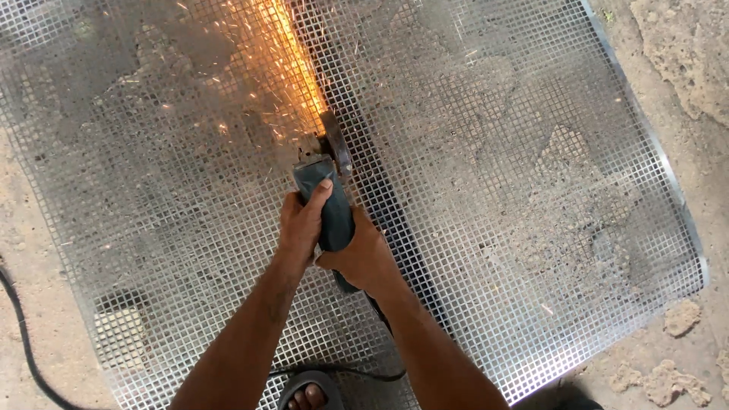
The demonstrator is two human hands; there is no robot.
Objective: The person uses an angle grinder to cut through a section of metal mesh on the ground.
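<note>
Head view: both hands clench a grinder [325,203] at the middle of a mesh sheet [531,190] lying on the dirt floor [683,61]. The left hand [300,224] wraps the body near the disc [335,140], thumb on top; the right hand [363,258] grips the tail, fingers curled round it. Sparks [292,68] spray toward 12 o'clock. The cut is in hand, I judge: a dark slit runs back toward 5 o'clock. Next calls for steady pushing toward 12. A cable [23,342] trails at 8, a sandalled foot [307,391] at 6.

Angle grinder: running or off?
Running. Sparks stream from the disc of the angle grinder on the mesh sheet.
</note>
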